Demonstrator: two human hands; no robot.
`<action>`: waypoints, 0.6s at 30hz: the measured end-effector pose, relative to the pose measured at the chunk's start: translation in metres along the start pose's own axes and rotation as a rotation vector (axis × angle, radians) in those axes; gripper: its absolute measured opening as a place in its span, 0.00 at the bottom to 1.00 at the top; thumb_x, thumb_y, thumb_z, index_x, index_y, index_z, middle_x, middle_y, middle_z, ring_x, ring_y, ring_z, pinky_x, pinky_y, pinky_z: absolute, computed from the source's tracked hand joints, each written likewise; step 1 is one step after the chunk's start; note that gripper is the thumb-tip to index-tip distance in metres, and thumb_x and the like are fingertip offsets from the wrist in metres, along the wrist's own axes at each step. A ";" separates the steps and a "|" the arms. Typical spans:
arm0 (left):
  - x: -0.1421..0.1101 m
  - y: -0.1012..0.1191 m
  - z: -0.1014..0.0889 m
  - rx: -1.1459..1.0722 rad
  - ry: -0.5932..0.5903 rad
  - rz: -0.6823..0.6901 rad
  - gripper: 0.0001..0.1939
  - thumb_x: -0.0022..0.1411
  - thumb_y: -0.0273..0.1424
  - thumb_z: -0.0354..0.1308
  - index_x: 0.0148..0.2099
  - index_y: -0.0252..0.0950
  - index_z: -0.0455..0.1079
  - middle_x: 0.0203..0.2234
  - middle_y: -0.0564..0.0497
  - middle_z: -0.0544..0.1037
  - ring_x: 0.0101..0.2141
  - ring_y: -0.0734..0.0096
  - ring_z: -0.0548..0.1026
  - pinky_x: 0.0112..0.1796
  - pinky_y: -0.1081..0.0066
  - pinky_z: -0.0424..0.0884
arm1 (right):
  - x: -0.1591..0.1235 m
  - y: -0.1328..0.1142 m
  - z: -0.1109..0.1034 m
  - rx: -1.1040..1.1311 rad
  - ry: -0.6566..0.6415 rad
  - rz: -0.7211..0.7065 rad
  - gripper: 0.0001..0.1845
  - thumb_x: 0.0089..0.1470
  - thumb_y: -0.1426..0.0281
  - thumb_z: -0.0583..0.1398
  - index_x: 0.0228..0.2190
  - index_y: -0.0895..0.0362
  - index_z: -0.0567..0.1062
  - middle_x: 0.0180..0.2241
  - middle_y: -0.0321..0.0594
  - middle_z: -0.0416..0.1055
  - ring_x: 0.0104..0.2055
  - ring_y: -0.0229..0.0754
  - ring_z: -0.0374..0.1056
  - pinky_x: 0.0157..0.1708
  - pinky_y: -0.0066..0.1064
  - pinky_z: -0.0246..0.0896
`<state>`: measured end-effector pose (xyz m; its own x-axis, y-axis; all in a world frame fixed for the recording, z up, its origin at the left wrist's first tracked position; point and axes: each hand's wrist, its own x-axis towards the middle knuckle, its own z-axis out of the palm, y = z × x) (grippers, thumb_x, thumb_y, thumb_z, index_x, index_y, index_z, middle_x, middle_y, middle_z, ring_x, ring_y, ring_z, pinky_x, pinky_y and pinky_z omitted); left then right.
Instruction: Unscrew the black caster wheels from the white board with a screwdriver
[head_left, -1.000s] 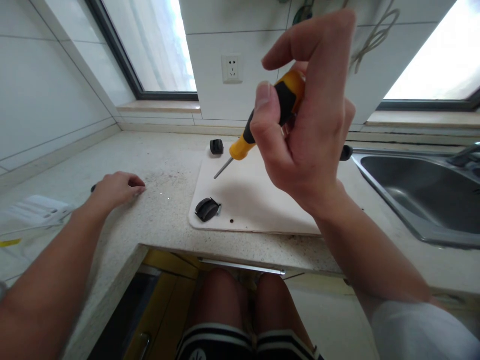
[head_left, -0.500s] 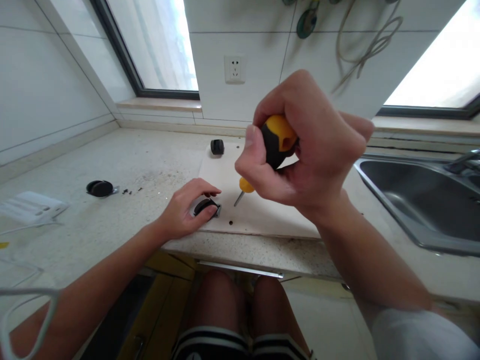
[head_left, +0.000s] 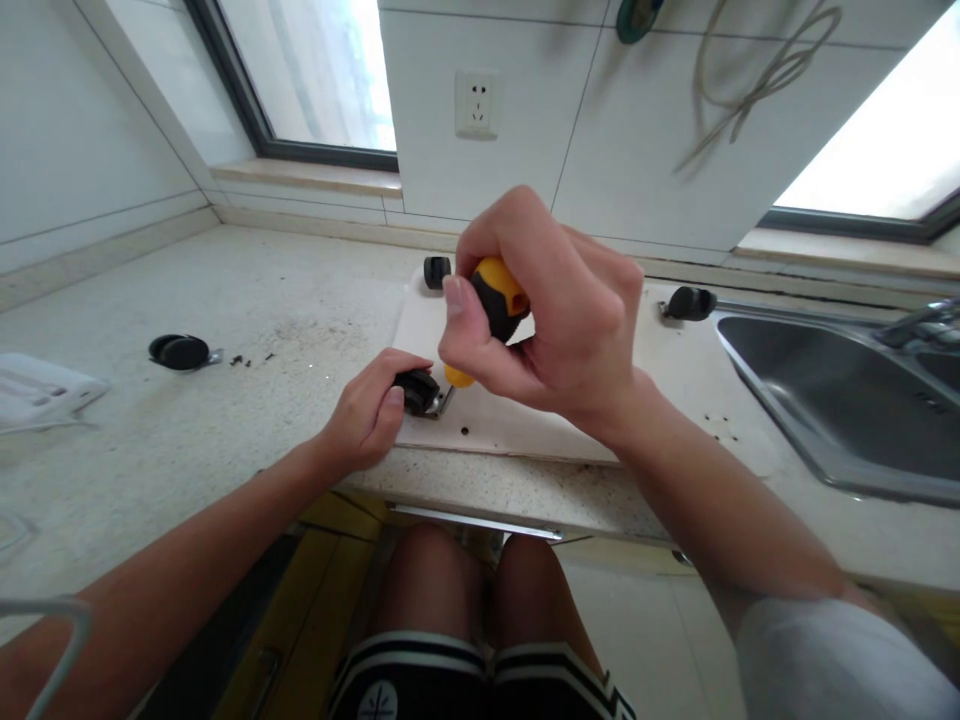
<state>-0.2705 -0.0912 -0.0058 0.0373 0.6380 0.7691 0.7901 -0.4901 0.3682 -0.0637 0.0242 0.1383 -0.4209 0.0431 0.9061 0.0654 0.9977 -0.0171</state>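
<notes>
My left hand (head_left: 369,408) is closed round a black caster wheel (head_left: 417,391) whose metal plate rests on a white board (head_left: 510,425). In my right hand (head_left: 559,310) is a screwdriver (head_left: 496,297) with a yellow and black handle, held slanting down toward that plate. Its tip meets or nearly meets the plate's edge; the exact contact is hard to see. Another caster (head_left: 436,272) stands at the board's far left corner, and one more (head_left: 688,303) at its far right. A loose caster (head_left: 180,351) lies on the counter to the left, beside several small dark screws (head_left: 241,360).
The board lies on a speckled stone counter (head_left: 292,270) along its front edge. A steel sink (head_left: 840,400) with a faucet (head_left: 919,325) is at the right. A white plastic packet (head_left: 45,390) sits far left. A wall socket (head_left: 478,104) is behind.
My right hand has moved left with the screwdriver, bringing it to the caster's plate. My left fingers have closed more firmly round the caster, which has turned. The camera view has tilted down slightly.
</notes>
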 end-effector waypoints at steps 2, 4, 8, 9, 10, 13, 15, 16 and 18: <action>0.000 -0.001 0.000 -0.013 0.006 -0.013 0.18 0.83 0.36 0.46 0.63 0.39 0.73 0.48 0.40 0.84 0.47 0.54 0.84 0.49 0.52 0.83 | -0.002 0.001 0.003 0.032 0.023 -0.013 0.07 0.71 0.67 0.58 0.37 0.52 0.73 0.32 0.34 0.75 0.29 0.37 0.67 0.33 0.36 0.62; 0.000 -0.001 0.001 -0.018 0.003 -0.015 0.18 0.83 0.36 0.46 0.63 0.38 0.73 0.47 0.40 0.84 0.47 0.54 0.83 0.49 0.53 0.83 | -0.004 0.002 0.005 0.054 0.036 -0.014 0.07 0.71 0.67 0.60 0.37 0.52 0.74 0.32 0.34 0.75 0.29 0.36 0.65 0.34 0.36 0.62; 0.001 -0.001 0.002 -0.014 0.002 -0.001 0.18 0.83 0.35 0.46 0.65 0.38 0.71 0.49 0.40 0.83 0.49 0.56 0.82 0.50 0.54 0.83 | -0.007 0.004 0.008 0.062 0.015 -0.013 0.09 0.72 0.63 0.60 0.38 0.52 0.74 0.33 0.36 0.76 0.30 0.38 0.68 0.36 0.36 0.66; 0.001 -0.001 0.002 -0.014 0.002 0.000 0.18 0.83 0.35 0.46 0.65 0.38 0.71 0.49 0.40 0.82 0.49 0.56 0.82 0.51 0.54 0.83 | -0.007 0.004 0.009 0.055 0.009 -0.008 0.09 0.73 0.62 0.59 0.39 0.51 0.74 0.34 0.36 0.76 0.31 0.38 0.69 0.37 0.36 0.67; 0.002 -0.002 0.002 -0.014 -0.001 0.001 0.18 0.83 0.35 0.46 0.65 0.38 0.70 0.50 0.40 0.82 0.49 0.56 0.82 0.51 0.54 0.83 | -0.008 0.005 0.010 0.049 0.006 -0.003 0.09 0.74 0.62 0.59 0.39 0.51 0.74 0.34 0.37 0.76 0.32 0.39 0.70 0.37 0.36 0.67; 0.001 -0.003 0.002 -0.018 -0.005 0.014 0.18 0.83 0.35 0.47 0.66 0.38 0.70 0.51 0.40 0.82 0.50 0.55 0.82 0.51 0.53 0.82 | -0.008 0.006 0.011 0.070 0.000 -0.013 0.09 0.74 0.62 0.58 0.40 0.51 0.75 0.35 0.37 0.75 0.32 0.39 0.71 0.36 0.35 0.68; 0.000 -0.004 0.002 -0.022 -0.007 0.015 0.19 0.83 0.36 0.47 0.67 0.38 0.69 0.52 0.39 0.82 0.52 0.54 0.82 0.52 0.51 0.82 | -0.008 0.007 0.011 0.116 -0.016 -0.049 0.09 0.74 0.62 0.59 0.41 0.51 0.75 0.36 0.36 0.76 0.30 0.37 0.70 0.35 0.35 0.69; 0.000 -0.005 0.002 -0.024 -0.016 0.002 0.20 0.83 0.37 0.47 0.68 0.39 0.69 0.54 0.39 0.82 0.53 0.52 0.82 0.53 0.50 0.82 | -0.008 0.008 0.011 0.139 -0.026 -0.072 0.08 0.74 0.61 0.59 0.42 0.51 0.75 0.37 0.36 0.76 0.30 0.37 0.69 0.35 0.36 0.69; -0.002 -0.005 0.003 -0.029 -0.042 -0.042 0.22 0.83 0.39 0.46 0.69 0.39 0.69 0.57 0.37 0.81 0.57 0.50 0.81 0.56 0.47 0.81 | -0.008 0.007 0.009 0.166 -0.054 -0.110 0.07 0.74 0.61 0.60 0.44 0.51 0.76 0.39 0.37 0.77 0.32 0.38 0.70 0.36 0.36 0.70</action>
<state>-0.2731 -0.0883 -0.0106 0.0307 0.6826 0.7301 0.7735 -0.4789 0.4152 -0.0679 0.0315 0.1270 -0.4653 -0.0686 0.8825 -0.1317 0.9913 0.0076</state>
